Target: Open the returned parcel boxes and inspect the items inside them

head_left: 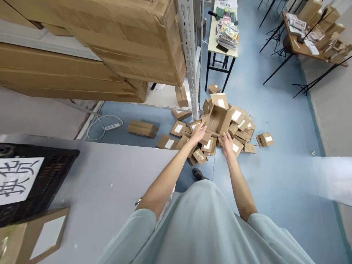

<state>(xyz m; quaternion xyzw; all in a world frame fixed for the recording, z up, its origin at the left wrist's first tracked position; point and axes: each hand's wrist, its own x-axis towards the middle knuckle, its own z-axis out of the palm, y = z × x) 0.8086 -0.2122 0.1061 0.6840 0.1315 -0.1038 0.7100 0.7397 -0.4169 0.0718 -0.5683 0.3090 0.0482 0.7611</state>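
Head view, looking steeply down: both bare arms reach to a pile (242, 128) of small cardboard boxes on the blue floor (275, 176), just beside a metal rack (189, 55). An open box (217, 119) sits on top of the pile, hollow side up. The left hand (198, 134) is spread wide, its fingertips at the box's left edge. The right hand (227, 142) is loosely curled at its near corner; whether it grips the box cannot be told. The pale shirt hides the legs, and only one dark shoe (197, 173) shows. Big cartons (123, 36) on the rack are cut off at the top. To the left, a grey surface (110, 183) carries a black crate (52, 168), partly out of frame.
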